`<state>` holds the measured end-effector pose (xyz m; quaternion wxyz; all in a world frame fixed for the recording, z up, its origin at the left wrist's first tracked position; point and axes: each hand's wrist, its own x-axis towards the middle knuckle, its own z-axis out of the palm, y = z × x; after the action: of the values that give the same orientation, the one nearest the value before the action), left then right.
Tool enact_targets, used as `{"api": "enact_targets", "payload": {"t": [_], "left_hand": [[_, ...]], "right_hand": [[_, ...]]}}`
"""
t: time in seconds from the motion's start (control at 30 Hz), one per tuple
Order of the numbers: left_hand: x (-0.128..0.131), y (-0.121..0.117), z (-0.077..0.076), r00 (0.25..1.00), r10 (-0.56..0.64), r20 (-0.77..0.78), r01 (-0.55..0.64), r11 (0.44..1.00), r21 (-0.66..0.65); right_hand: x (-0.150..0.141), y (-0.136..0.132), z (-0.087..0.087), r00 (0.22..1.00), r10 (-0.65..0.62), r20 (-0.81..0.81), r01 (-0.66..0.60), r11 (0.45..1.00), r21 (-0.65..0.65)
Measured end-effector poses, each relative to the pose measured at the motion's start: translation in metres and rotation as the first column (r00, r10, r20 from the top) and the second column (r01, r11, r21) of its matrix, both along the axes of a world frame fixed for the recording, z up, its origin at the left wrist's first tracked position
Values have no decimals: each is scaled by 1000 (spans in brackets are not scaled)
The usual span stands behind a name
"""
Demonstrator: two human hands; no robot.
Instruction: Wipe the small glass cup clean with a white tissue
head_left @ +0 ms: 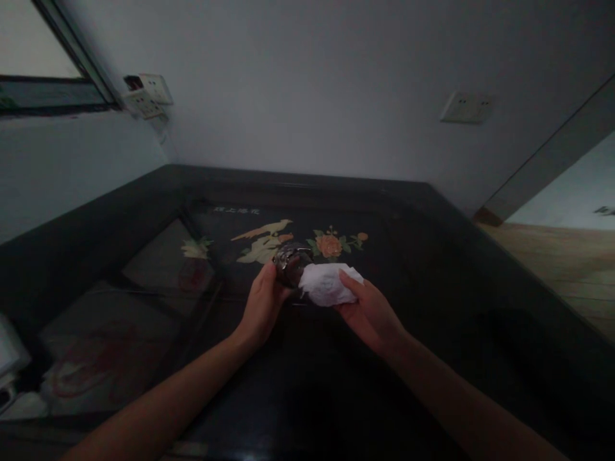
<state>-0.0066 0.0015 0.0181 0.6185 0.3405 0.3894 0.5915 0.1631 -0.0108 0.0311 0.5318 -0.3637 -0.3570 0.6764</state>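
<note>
My left hand [263, 301] grips a small dark, shiny, rounded object [292, 261] by its left side; it looks like glass or metal, but the dim light hides its exact kind. A crumpled white tissue [328, 285] is pinched between the thumb and fingers of my right hand [369, 314]. The tissue's left end meets the dark object's right side. Both hands are over the middle of a glossy black table [298, 371], in front of its decoration of birds [264, 246] and flowers [329, 244].
A pale wall stands behind the table, with a wall socket [467, 107] at right and sockets [156, 88] in the left corner near a window. A white device [9, 358] is at the left edge. Wooden floor [567, 269] shows at right.
</note>
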Motion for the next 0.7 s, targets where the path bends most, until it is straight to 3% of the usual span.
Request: {"api": "enact_targets", "payload": {"t": [0.1,0.27,0.5,0.7], "left_hand": [[3,2,7,989,-34,146,54,989,-136],[6,-2,13,979,-79,190,126,961,-246],[5,-1,12,969,-97,225,156,953,-260],[4,-5,7,938,-250,240,294,941,-167]], "right_hand": [[8,-9,-4,998,-55,-21,54,998,-41],[13,-18,-11,984,-159,-77,149,981,-121],[21,-19,-12,985,-168,-42,162,978,-129],[26,-15,-13,978,-201,51,205,975,-91]]}}
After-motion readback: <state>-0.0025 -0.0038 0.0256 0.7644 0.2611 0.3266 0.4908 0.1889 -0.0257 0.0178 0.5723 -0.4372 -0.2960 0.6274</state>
